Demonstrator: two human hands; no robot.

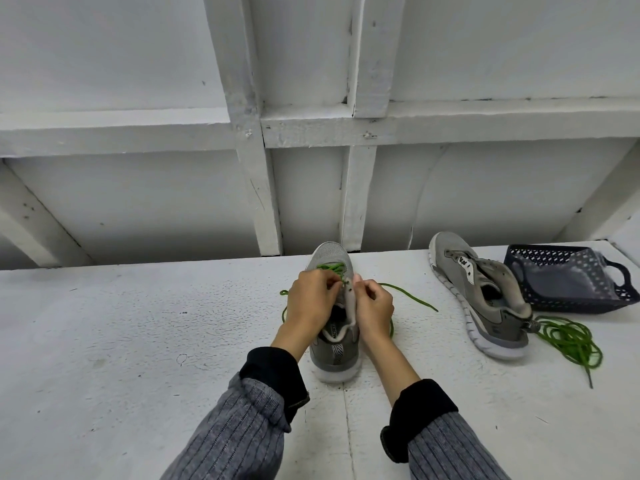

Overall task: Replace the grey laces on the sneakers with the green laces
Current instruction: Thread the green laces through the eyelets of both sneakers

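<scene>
A grey sneaker (pixel 334 355) stands upright in the middle of the white surface, heel toward me. A green lace (pixel 330 267) crosses its front eyelets, and one loose end (pixel 412 297) trails off to the right. My left hand (pixel 310 301) pinches the lace at the sneaker's left eyelet row. My right hand (pixel 374 306) pinches at the right eyelet row, beside the tongue. A second grey sneaker (pixel 485 299) lies on its side at the right with no lace in it. A second green lace (pixel 568 339) lies coiled by its heel.
A dark blue perforated basket (pixel 623 292) sits at the far right and holds grey material that could be the old laces. A white wall with wooden framing (pixel 266 188) rises right behind the surface's far edge.
</scene>
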